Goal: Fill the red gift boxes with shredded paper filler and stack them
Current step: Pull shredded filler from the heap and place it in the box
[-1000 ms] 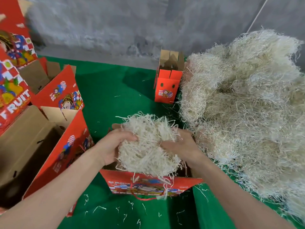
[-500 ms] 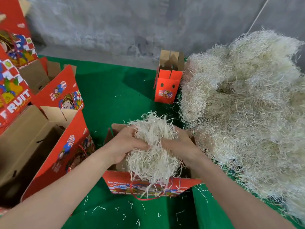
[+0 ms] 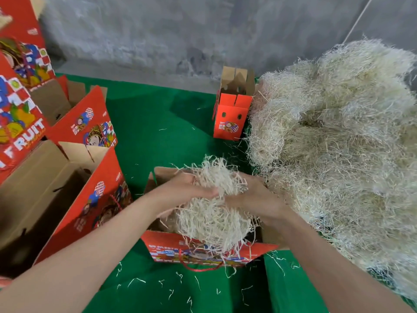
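A clump of pale shredded paper filler (image 3: 209, 220) sits in the open top of a red gift box (image 3: 203, 254) in front of me on the green cloth. My left hand (image 3: 180, 190) lies over the clump's left top, fingers stretched toward the middle. My right hand (image 3: 252, 197) grips the clump from the right, fingers curled into the strands. The two hands nearly meet over the clump. Part of the filler spills over the box's near rim. The box's inside is mostly hidden.
A large heap of shredded filler (image 3: 338, 143) fills the right side. A small red box (image 3: 232, 116) stands open at the back. Open red boxes (image 3: 74, 199) and a stack of printed boxes (image 3: 15, 98) stand at the left. Loose strands litter the green cloth (image 3: 162, 123).
Both hands have come closer together over the clump and pushed it lower into the box. The filler now bulges over the near rim.
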